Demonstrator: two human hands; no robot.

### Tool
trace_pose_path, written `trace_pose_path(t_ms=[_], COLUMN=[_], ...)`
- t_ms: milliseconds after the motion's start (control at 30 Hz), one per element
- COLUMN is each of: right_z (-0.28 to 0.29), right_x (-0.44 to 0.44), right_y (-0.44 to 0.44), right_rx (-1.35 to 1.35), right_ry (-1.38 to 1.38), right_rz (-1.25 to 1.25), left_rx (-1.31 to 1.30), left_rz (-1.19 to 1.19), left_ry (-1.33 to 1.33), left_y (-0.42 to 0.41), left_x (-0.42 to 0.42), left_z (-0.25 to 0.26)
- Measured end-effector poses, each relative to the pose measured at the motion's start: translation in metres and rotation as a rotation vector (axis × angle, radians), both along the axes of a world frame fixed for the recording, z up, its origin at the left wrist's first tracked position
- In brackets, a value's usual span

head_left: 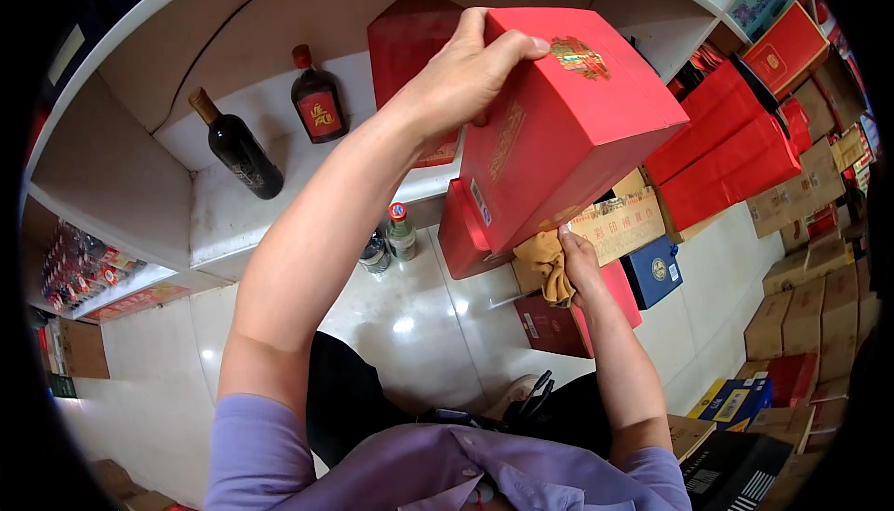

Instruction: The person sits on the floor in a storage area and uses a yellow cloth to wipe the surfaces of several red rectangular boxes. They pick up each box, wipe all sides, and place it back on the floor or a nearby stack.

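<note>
My left hand (pixel 469 75) grips the upper end of a large red gift box (pixel 534 141), thumb beside a gold emblem. The box is tilted and held above the floor; its face bears gold writing and a barcode label. Against its lower edge my right hand (pixel 581 260) presses a crumpled mustard-yellow cloth (pixel 543 260). Beneath and behind it are a second red box (pixel 457 232) and a tan carton (pixel 628 221) with writing. On the shelf stand a dark wine bottle (pixel 241 151) and a dark bottle with a red cap and label (pixel 318 102), left of another red box (pixel 405 43).
Two small bottles (pixel 400 235) stand on the tiled floor (pixel 391 343) by the white shelf (pixel 209 232). A blue box (pixel 653 270) and a dark red box (pixel 552 326) lie near my right arm. Red bags (pixel 726 162) and stacked cartons (pixel 803 315) line the right side.
</note>
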State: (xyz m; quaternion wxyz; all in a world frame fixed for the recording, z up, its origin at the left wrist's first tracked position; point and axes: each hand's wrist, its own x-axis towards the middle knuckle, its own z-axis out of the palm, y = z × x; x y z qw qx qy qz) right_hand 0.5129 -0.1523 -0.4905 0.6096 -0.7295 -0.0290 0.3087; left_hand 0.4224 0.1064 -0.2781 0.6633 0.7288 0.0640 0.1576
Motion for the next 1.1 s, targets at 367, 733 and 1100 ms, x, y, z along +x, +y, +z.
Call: trace_pose_path(t_ms=[367, 733, 1100], right_z=[-0.002, 0.021, 0.166], right_x=[0.002, -0.006, -0.05], right_y=[-0.001, -0.007, -0.011], right_rx=[0.014, -0.085, 0.526], right_ry=[0.033, -0.011, -0.985], right_rz=[0.012, 0.026, -0.555], left_rx=[0.136, 0.122, 0.008], left_rz=[0.077, 0.028, 0.065], left_ry=[-0.066, 0.04, -0.171], left_y=[-0.006, -0.006, -0.005], left_x=[0.016, 0.012, 0.028], left_z=[-0.005, 0.002, -0.01])
